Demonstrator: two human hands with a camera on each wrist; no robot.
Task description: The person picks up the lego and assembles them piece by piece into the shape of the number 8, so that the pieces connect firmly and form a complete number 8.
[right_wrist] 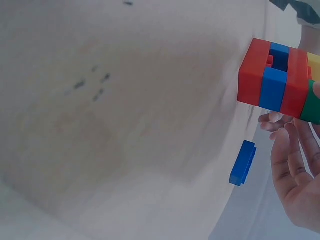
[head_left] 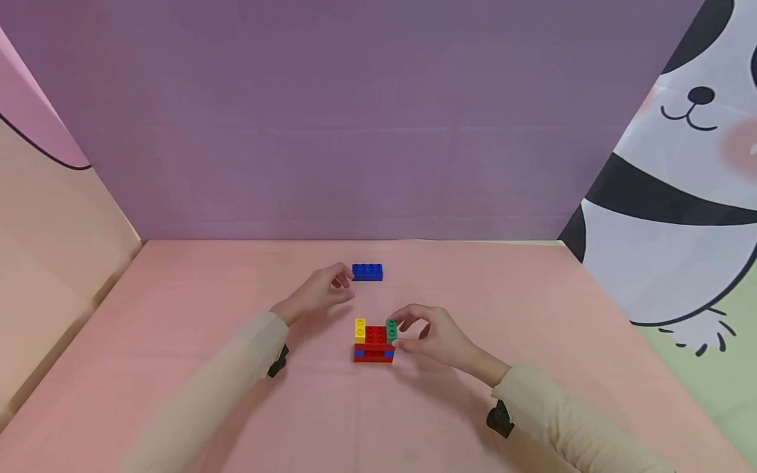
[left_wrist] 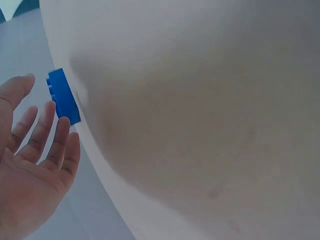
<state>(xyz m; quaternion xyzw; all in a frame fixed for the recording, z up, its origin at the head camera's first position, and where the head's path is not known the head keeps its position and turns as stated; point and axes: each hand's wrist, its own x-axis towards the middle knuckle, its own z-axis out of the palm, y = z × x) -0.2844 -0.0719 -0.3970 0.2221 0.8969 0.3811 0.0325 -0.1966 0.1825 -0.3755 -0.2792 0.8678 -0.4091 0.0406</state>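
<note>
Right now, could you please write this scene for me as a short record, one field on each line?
surface: pink tabletop
brick stack: red and blue layers, standing on the tabletop
stack top, head view: yellow brick on the left end, green brick on the right end
loose blue brick: beyond the stack, studs up
left hand: holds nothing, close beside the loose blue brick; contact unclear
right hand: pinches the green brick

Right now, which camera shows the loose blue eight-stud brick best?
The head view: the loose blue eight-stud brick shows all its studs there. The left wrist view shows its side, partly covered by the left hand; the right wrist view shows it side-on, studs in profile.
</note>
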